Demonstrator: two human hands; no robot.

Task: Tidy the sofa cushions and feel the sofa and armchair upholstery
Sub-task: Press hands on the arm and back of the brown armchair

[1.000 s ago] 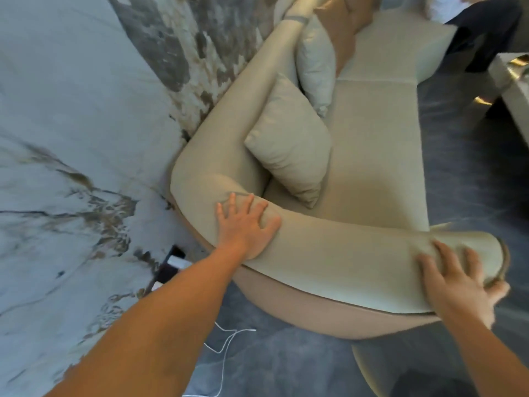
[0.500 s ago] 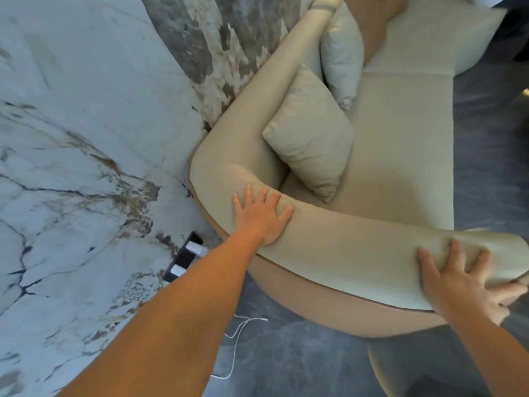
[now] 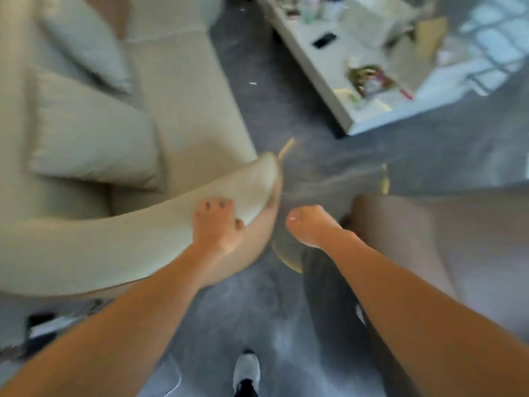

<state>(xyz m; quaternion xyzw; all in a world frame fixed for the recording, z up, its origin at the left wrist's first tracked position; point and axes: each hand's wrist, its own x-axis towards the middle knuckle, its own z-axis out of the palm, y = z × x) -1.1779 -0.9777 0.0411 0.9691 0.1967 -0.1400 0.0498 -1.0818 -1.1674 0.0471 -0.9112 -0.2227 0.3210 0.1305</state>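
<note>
Head view is smeared with motion blur, so fabric weave and the small clutter on the low white table at upper right cannot be read; only a dark flat item and some wrappers show as shapes. Both forearms are cut off by the lower edge, and the pinkish-beige armchair at right runs out of frame, its shape hard to make out. The sofa fills the upper left, pale beige, with a curved padded arm sweeping across to a rounded tip. Two matching cushions lie on the seat: the near cushion against the arm, the far cushion behind it. The left hand lies palm down on the sofa arm near its tip, fingers slightly apart and curled over the top edge, thumb on the outer side, pressing rather than gripping. The right hand hangs in the air between sofa arm and armchair, touching neither, fingers loosely curled together. A white shoe stands on the grey carpet below
</note>
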